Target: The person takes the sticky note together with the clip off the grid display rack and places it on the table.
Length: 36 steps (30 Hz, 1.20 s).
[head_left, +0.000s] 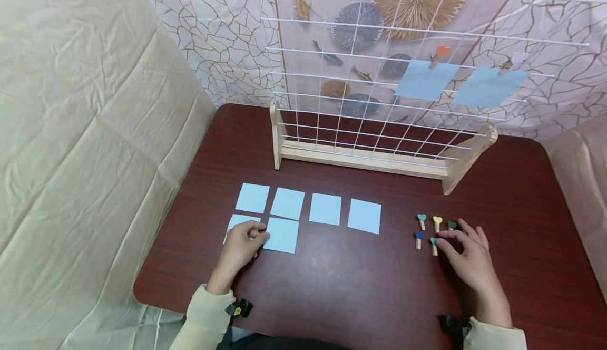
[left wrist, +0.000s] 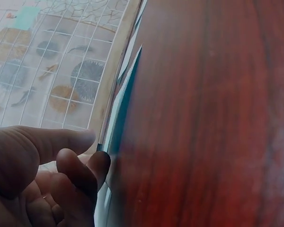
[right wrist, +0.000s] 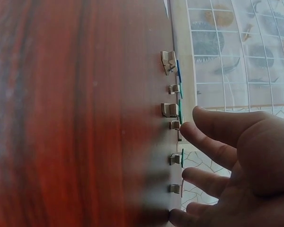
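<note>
My left hand is at the left edge of a square blue paper sheet, which it pinches between thumb and fingers. The left wrist view shows this sheet tilted, its underside visible. Another blue sheet lies partly hidden under the hand. My right hand hovers over small wooden clips with heart-shaped tops, thumb and fingers spread and holding nothing. Its thumb is right beside a light teal clip. Around it lie a blue clip, a yellow clip and a green clip.
Several more blue sheets lie in a row on the brown table. Behind them stands a white wire grid on a wooden base. Two blue sheets hang there from an orange-topped clip and a pale-topped clip.
</note>
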Each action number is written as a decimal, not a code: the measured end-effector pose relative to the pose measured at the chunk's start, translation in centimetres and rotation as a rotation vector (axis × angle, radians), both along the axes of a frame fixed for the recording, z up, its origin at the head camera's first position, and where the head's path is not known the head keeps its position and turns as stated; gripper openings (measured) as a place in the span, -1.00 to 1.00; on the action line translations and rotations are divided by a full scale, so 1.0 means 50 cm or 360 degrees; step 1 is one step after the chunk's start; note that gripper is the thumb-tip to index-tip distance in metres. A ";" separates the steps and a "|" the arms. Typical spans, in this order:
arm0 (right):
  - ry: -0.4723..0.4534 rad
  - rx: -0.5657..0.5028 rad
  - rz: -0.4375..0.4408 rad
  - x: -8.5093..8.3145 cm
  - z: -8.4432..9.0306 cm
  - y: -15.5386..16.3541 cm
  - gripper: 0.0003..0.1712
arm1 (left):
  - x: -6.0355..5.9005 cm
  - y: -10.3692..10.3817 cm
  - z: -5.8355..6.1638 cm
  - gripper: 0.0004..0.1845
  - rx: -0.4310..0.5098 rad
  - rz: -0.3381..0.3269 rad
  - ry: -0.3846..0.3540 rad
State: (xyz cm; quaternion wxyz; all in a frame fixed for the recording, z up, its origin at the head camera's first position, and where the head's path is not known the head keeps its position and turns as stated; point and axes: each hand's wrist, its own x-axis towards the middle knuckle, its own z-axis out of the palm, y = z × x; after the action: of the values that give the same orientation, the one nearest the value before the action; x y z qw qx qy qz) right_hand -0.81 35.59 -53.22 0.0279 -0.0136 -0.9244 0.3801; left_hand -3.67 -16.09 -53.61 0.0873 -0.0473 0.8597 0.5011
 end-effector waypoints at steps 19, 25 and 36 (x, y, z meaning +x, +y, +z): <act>-0.0024 -0.0001 -0.0025 -0.001 -0.006 0.005 -0.68 | 0.012 0.021 0.007 -0.77 -0.0291 -0.0431 0.0069; 0.0018 -0.0006 -0.0015 -0.001 -0.006 0.007 -0.68 | 0.010 0.019 0.008 -0.77 -0.0285 -0.0431 0.0060; 0.0128 -0.0031 -0.0009 -0.007 0.005 0.008 -0.72 | 0.009 0.018 0.008 -0.80 -0.0300 -0.0431 0.0108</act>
State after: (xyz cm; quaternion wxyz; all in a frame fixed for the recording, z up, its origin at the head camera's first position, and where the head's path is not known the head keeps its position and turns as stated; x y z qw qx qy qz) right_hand -1.16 35.98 -52.95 0.0659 -0.0011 -0.9188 0.3891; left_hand -3.20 -15.18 -53.21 0.1201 0.0781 0.9038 0.4032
